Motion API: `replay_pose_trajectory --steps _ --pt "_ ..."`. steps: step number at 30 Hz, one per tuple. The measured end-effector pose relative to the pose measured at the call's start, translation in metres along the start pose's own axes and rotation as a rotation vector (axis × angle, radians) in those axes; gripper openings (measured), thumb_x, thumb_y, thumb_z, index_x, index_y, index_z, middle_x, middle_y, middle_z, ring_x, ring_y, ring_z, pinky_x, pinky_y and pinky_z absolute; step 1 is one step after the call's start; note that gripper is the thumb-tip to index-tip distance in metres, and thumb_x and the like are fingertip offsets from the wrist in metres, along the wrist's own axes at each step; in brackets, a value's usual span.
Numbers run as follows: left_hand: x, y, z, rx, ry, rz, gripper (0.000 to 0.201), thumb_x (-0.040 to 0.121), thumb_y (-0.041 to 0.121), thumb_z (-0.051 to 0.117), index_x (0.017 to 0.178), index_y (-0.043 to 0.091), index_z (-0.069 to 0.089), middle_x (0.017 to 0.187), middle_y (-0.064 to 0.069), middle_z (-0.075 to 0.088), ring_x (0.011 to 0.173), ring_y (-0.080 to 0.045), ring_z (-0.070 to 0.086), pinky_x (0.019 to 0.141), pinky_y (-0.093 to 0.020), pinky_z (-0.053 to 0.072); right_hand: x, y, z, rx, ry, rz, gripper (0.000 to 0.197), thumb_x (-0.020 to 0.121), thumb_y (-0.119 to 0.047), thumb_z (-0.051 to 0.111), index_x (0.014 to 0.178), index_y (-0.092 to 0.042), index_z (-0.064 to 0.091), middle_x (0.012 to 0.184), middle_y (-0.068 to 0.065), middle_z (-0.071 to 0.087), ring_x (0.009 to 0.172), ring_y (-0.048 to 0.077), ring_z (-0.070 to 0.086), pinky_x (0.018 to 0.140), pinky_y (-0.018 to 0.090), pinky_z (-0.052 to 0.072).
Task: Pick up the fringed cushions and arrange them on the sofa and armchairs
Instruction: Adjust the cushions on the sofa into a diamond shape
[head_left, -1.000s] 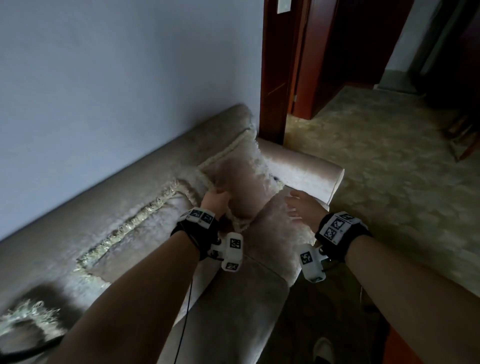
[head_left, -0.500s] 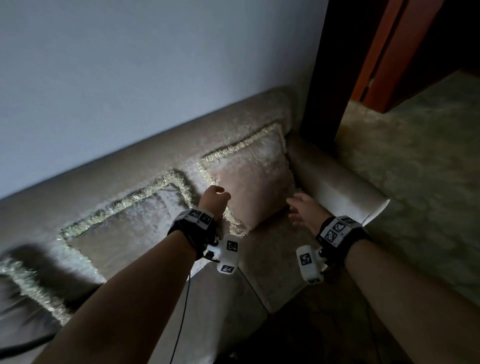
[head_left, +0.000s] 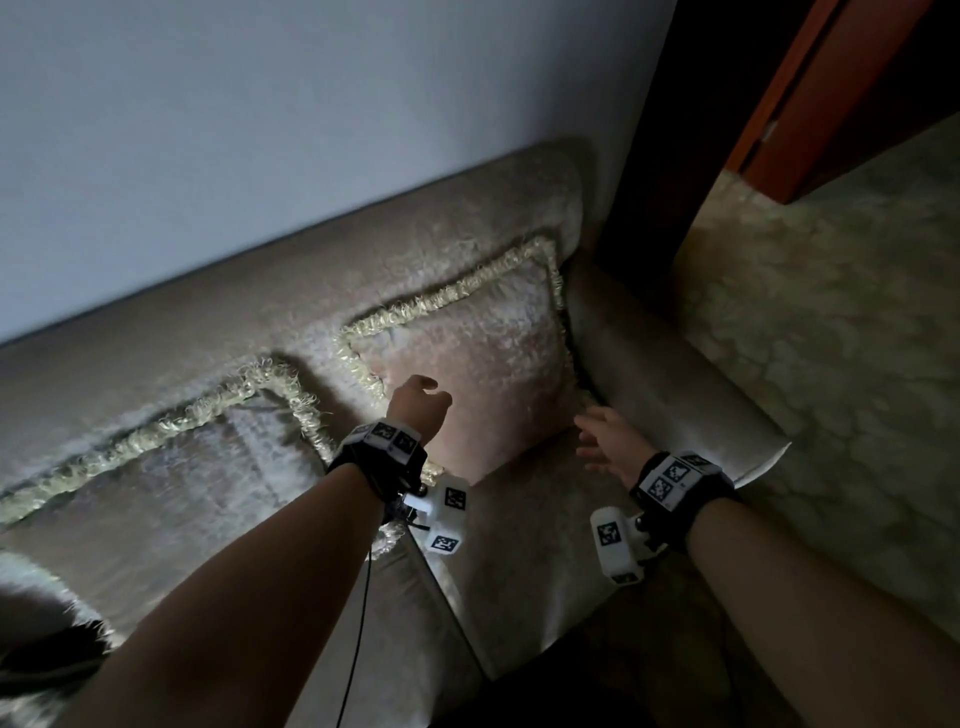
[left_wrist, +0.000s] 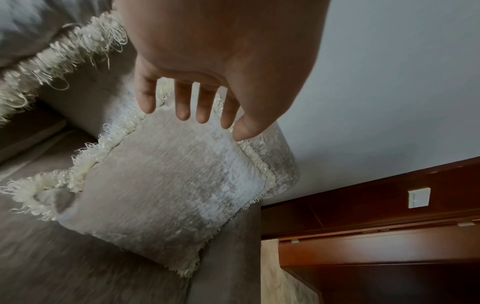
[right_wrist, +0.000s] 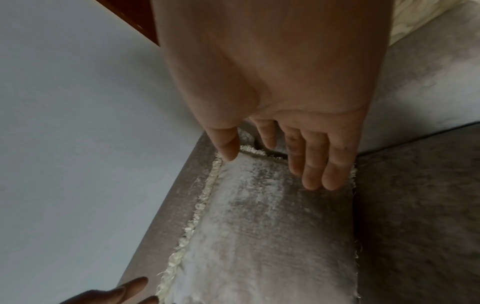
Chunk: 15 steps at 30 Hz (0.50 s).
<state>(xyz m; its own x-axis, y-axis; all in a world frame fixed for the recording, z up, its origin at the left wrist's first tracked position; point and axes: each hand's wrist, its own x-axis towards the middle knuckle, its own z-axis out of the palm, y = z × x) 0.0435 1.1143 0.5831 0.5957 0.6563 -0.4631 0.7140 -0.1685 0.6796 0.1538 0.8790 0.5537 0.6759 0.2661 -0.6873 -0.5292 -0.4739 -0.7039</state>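
A small beige cushion with cream fringe (head_left: 478, 353) (left_wrist: 168, 195) (right_wrist: 259, 226) stands propped in the sofa's right corner, against the backrest (head_left: 260, 291) and armrest (head_left: 675, 395). My left hand (head_left: 418, 402) (left_wrist: 187, 107) hovers in front of its left side, fingers relaxed and holding nothing. My right hand (head_left: 597, 436) (right_wrist: 285, 160) is open with spread fingers at the cushion's lower right corner, close to it or just touching. A larger fringed cushion (head_left: 171, 483) leans on the backrest to the left, its fringe (left_wrist: 52, 55) beside the small one.
A pale wall rises behind the sofa. A dark wooden door frame (head_left: 649, 156) stands just right of the armrest, with patterned floor (head_left: 831, 364) beyond. A light switch (left_wrist: 418, 197) sits on the frame. More fringe (head_left: 31, 587) shows at the lower left.
My left hand has let go of the small cushion's left edge and opened. The cushion now stands settled in the corner. My right hand has drawn back slightly.
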Motion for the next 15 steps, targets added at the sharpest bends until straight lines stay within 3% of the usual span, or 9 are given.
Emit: replay_pose_trajectory --steps 2,6,10,12,15 --pt "0.013 0.007 0.007 0.001 0.004 -0.013 0.042 0.088 0.019 0.061 0.128 0.009 0.057 0.127 -0.013 0.061 0.109 -0.027 0.06 0.081 -0.027 0.041 0.021 0.001 -0.007 0.0 -0.001 0.031 0.051 0.099 -0.029 0.053 0.146 -0.017 0.039 0.105 0.006 0.053 0.081 0.02 0.057 0.065 0.033 0.048" --pt "0.038 0.014 0.018 0.008 0.037 -0.072 0.044 0.088 0.022 0.062 0.13 0.011 0.055 0.13 -0.014 0.056 0.106 -0.028 0.06 0.081 -0.029 0.043 0.066 0.002 -0.019 -0.014 -0.02 0.103 0.051 0.098 -0.03 0.054 0.145 -0.018 0.039 0.096 0.005 0.051 0.078 0.022 0.057 0.065 0.034 0.047" --pt "0.068 0.018 0.035 0.032 0.104 -0.135 0.052 0.082 0.028 0.06 0.132 0.018 0.052 0.131 -0.014 0.051 0.107 -0.033 0.06 0.094 -0.044 0.051 0.116 -0.004 -0.03 -0.027 -0.057 0.145 0.054 0.098 -0.03 0.054 0.148 -0.021 0.034 0.098 0.005 0.052 0.08 0.022 0.058 0.067 0.035 0.048" --pt "0.084 0.019 0.048 0.022 0.156 -0.17 0.058 0.077 0.031 0.057 0.134 0.021 0.048 0.137 -0.013 0.042 0.112 -0.036 0.057 0.097 -0.051 0.05 0.148 -0.008 -0.033 -0.057 -0.096 0.159 0.057 0.099 -0.03 0.052 0.151 -0.023 0.029 0.109 0.008 0.055 0.087 0.025 0.06 0.073 0.038 0.049" --pt "0.101 0.025 0.065 -0.013 0.265 -0.225 0.063 0.081 0.024 0.056 0.14 0.03 0.038 0.143 -0.008 0.033 0.124 -0.035 0.044 0.104 -0.051 0.043 0.188 -0.012 -0.033 -0.1 -0.176 0.212 0.062 0.101 -0.031 0.048 0.155 -0.026 0.019 0.14 0.015 0.05 0.113 0.032 0.059 0.088 0.044 0.05"
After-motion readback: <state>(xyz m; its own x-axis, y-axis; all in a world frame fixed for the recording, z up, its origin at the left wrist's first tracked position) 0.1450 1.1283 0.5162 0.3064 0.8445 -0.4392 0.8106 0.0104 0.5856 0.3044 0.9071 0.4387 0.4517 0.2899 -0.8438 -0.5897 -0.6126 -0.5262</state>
